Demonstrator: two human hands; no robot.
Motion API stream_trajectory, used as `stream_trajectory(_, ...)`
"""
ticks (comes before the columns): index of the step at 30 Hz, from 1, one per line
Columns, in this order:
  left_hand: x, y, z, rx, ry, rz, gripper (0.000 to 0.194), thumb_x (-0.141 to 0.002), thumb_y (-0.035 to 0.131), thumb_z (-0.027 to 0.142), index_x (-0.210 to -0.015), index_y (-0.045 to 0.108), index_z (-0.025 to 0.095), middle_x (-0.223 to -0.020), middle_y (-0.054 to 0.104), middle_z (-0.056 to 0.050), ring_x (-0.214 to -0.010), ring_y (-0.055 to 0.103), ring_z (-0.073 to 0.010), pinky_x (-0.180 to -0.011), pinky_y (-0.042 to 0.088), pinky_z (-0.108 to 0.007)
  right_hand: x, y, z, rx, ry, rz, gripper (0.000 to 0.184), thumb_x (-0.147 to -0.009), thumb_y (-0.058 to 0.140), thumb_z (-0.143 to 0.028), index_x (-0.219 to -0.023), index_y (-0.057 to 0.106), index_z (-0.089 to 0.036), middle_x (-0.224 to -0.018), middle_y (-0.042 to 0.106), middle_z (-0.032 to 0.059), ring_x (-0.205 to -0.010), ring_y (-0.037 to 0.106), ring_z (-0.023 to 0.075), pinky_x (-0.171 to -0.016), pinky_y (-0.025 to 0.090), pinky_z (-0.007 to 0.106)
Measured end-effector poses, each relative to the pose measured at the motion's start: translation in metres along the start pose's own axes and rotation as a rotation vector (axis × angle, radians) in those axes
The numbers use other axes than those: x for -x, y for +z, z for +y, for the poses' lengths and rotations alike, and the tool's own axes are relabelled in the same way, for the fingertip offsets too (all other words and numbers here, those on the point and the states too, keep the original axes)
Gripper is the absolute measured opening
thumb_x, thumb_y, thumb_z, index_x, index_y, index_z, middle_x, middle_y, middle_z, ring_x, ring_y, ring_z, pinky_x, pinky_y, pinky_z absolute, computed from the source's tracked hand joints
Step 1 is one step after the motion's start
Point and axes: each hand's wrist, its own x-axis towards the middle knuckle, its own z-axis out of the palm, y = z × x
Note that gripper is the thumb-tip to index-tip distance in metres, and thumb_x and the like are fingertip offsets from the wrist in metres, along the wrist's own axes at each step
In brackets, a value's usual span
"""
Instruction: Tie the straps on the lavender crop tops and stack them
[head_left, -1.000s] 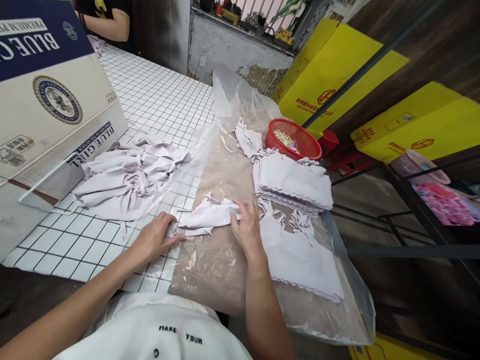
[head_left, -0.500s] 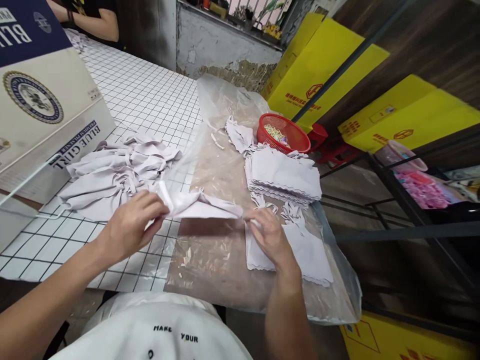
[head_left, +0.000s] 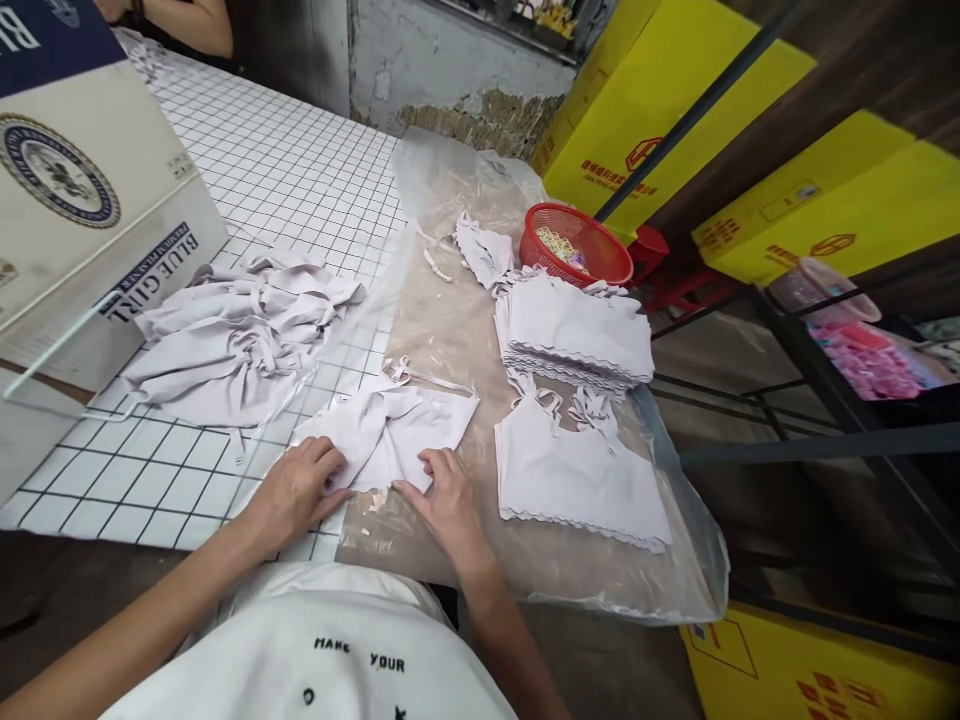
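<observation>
Taking the crumpled strappy top in hand as the clock's centre, we see a BLUE GIRL carton (head_left: 97, 250) at ten o'clock on the grid-patterned worktop (head_left: 292, 140). Closer, also toward ten, lies a loose heap of pale lilac garments (head_left: 240, 350). Our left hand (head_left: 304, 490) is at eight o'clock, its grip laid on the lower left edge; we cannot tell whether it pinches cloth. The pale lilac strappy top (head_left: 382, 430) lies on the worktop before us, partly over clear plastic sheeting (head_left: 442, 330), straps toward twelve. Our right hand (head_left: 448, 495) is between four and five, its grip touching the lower edge, thumb and forefinger tips slightly apart; pinching we cannot tell. At two o'clock sits a thick stack of folded tops (head_left: 574, 320), with a red plastic basket (head_left: 611, 260) just beyond; at three, a thinner stack of strappy tops (head_left: 577, 475).
</observation>
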Motion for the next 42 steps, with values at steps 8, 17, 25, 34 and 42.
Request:
stream_trajectory(8,0.013,-0.006,-0.008,0.073,-0.083,0.069,0.017,-0.092,0.042,0.022,-0.078,0.053,0.021,-0.072,0.058,-0.001,-0.064,0.054,-0.0168,-0.058,0.043,-0.028,0.010,-0.036,0.018,-0.195,-0.006,-0.188,0.017,-0.093,0.052,-0.024,-0.078,0.059,-0.021,-0.076,0.062,0.0012,-0.066,0.059,0.0145,-0.061,0.046,0.026)
stream_trajectory(17,0.021,0.007,0.016,0.316,-0.201,0.317,0.005,-0.093,0.044,0.022,-0.092,0.049,0.022,-0.086,0.066,-0.003,-0.070,0.063,-0.0148,-0.059,0.048,-0.024,-0.026,0.010,-0.016,0.135,0.000,0.054,0.017,-0.089,0.062,-0.028,-0.103,0.058,-0.020,-0.094,0.064,0.0076,-0.084,0.062,0.0227,-0.072,0.049,0.034)
stream_trajectory(25,0.036,-0.007,0.007,0.301,0.050,0.417,0.018,-0.090,0.047,0.006,-0.098,0.051,0.021,-0.080,0.063,-0.001,-0.071,0.060,-0.0140,-0.063,0.049,-0.024,-0.027,0.000,0.012,0.203,0.121,0.261,0.016,-0.086,0.044,-0.011,-0.093,0.055,-0.020,-0.087,0.064,0.0067,-0.077,0.058,0.0206,-0.066,0.042,0.030)
stream_trajectory(34,0.036,0.006,0.017,0.053,0.179,0.208,0.010,-0.092,0.051,0.011,-0.091,0.056,0.020,-0.081,0.062,-0.002,-0.073,0.054,-0.0170,-0.065,0.046,-0.028,0.050,-0.032,0.040,0.117,0.298,0.387,0.011,-0.086,0.046,-0.021,-0.080,0.056,-0.021,-0.079,0.055,0.0026,-0.063,0.053,0.0159,-0.064,0.044,0.030)
stream_trajectory(42,0.046,0.005,0.009,-0.025,-0.024,0.312,0.011,-0.090,0.048,0.013,-0.091,0.056,0.021,-0.082,0.061,-0.003,-0.076,0.059,-0.0183,-0.065,0.048,-0.029,0.070,-0.042,0.043,0.103,0.339,0.457,0.013,-0.087,0.048,-0.027,-0.076,0.053,-0.022,-0.074,0.057,0.0025,-0.061,0.053,0.0169,-0.062,0.044,0.030)
